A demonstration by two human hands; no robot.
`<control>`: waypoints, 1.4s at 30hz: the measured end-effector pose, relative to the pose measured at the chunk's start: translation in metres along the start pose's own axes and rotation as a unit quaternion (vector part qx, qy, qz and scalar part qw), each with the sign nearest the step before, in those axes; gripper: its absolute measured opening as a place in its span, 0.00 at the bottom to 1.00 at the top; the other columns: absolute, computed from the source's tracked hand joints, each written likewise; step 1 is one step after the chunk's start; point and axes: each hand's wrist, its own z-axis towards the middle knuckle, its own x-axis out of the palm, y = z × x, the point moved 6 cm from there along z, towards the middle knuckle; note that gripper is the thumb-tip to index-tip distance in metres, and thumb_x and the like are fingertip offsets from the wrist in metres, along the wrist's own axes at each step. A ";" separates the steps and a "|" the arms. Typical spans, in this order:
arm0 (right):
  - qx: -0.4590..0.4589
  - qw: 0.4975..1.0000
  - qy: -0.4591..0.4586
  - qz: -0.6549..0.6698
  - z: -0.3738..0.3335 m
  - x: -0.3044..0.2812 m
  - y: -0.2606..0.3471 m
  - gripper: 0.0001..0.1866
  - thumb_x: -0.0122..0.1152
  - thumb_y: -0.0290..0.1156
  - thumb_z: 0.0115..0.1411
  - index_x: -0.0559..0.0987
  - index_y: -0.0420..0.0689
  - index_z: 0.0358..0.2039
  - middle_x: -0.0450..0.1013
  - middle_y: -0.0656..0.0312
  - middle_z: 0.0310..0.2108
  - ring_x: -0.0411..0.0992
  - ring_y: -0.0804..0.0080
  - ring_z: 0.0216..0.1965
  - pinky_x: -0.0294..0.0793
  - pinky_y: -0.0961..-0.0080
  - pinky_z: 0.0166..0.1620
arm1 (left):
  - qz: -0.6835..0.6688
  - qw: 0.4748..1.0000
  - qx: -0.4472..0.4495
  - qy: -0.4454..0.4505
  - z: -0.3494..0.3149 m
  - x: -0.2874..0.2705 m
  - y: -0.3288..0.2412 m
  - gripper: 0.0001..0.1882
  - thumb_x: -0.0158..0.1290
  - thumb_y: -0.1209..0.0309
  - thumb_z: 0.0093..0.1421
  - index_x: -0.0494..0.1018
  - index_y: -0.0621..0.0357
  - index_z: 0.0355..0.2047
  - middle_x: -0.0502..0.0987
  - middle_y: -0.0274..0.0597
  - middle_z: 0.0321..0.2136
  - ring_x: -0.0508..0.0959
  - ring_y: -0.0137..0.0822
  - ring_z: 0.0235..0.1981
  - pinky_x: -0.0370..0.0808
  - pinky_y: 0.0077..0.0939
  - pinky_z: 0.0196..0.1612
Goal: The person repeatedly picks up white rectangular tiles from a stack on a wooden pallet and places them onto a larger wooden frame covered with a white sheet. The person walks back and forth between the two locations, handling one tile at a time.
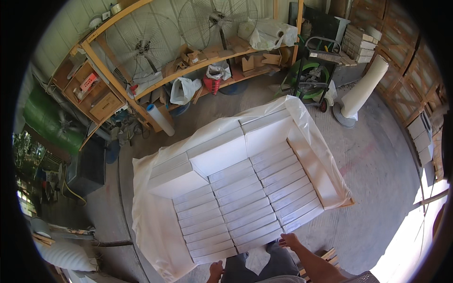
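A large open crate lined with white sheeting holds rows of flat white boxes standing side by side in three columns. Larger white cartons line its far side and far left corner. At the near edge of the boxes, my right hand has its fingers apart, close to the front of the right column; whether they touch it is unclear. My left hand hangs low by the near left corner, fingers loosely bent, with nothing visible in it. My legs stand against the crate's near side.
Wooden shelving with fans, cardboard and plastic bags runs along the far wall. A green-wheeled cart and a tall white roll stand at the far right. A wrapped film roll leans by the shelving. Wooden slats lie at my right.
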 end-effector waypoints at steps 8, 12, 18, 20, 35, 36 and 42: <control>-0.013 0.983 -0.136 0.120 -0.044 -0.066 -0.105 0.18 0.54 0.37 0.58 0.73 0.32 0.36 0.75 0.51 0.30 0.76 0.60 0.26 0.77 0.68 0.24 | 0.066 0.991 0.093 0.068 -0.029 -0.005 -0.126 0.21 0.45 0.59 0.58 0.66 0.70 0.36 0.71 0.49 0.30 0.79 0.43 0.25 0.75 0.32 0.22; 0.016 0.962 -0.195 0.189 -0.112 -0.070 -0.208 0.18 0.52 0.39 0.60 0.75 0.32 0.35 0.75 0.51 0.31 0.77 0.59 0.27 0.78 0.67 0.26 | 0.141 0.972 0.164 0.094 -0.005 0.005 -0.148 0.19 0.47 0.60 0.57 0.66 0.70 0.34 0.71 0.49 0.25 0.79 0.43 0.21 0.75 0.31 0.18; 0.071 0.934 -0.204 0.284 -0.163 0.010 -0.378 0.20 0.53 0.42 0.59 0.77 0.33 0.31 0.77 0.57 0.29 0.77 0.66 0.26 0.78 0.72 0.29 | 0.345 0.923 0.061 0.158 0.073 -0.037 -0.110 0.22 0.45 0.63 0.61 0.63 0.70 0.48 0.73 0.53 0.34 0.75 0.45 0.27 0.76 0.37 0.25; 0.082 0.920 -0.215 0.318 -0.191 0.034 -0.420 0.23 0.52 0.45 0.59 0.78 0.34 0.35 0.77 0.57 0.33 0.78 0.66 0.28 0.79 0.72 0.31 | 0.271 0.953 0.048 0.127 0.080 -0.032 -0.096 0.17 0.49 0.62 0.59 0.67 0.61 0.44 0.72 0.45 0.24 0.69 0.39 0.17 0.69 0.33 0.17; 0.047 0.860 -0.296 0.413 -0.222 0.135 -0.664 0.15 0.57 0.42 0.53 0.76 0.43 0.33 0.75 0.57 0.24 0.76 0.63 0.26 0.76 0.68 0.30 | 0.538 0.791 0.145 0.253 -0.079 0.234 -0.058 0.25 0.46 0.60 0.60 0.60 0.64 0.53 0.72 0.55 0.38 0.77 0.51 0.31 0.77 0.45 0.28; 0.040 0.909 -0.322 0.262 -0.230 0.127 -0.671 0.14 0.58 0.41 0.51 0.76 0.45 0.34 0.75 0.57 0.24 0.75 0.63 0.27 0.75 0.67 0.31 | 0.545 0.778 0.161 0.269 -0.094 0.252 -0.044 0.26 0.46 0.60 0.61 0.60 0.64 0.54 0.72 0.56 0.40 0.77 0.52 0.32 0.77 0.46 0.28; 0.063 0.921 -0.375 0.082 -0.265 0.050 -0.713 0.13 0.59 0.36 0.51 0.73 0.48 0.37 0.78 0.63 0.32 0.76 0.63 0.32 0.75 0.66 0.33 | 0.582 0.721 0.221 0.303 -0.195 0.309 0.021 0.26 0.43 0.60 0.60 0.59 0.73 0.50 0.70 0.63 0.41 0.77 0.56 0.33 0.78 0.45 0.29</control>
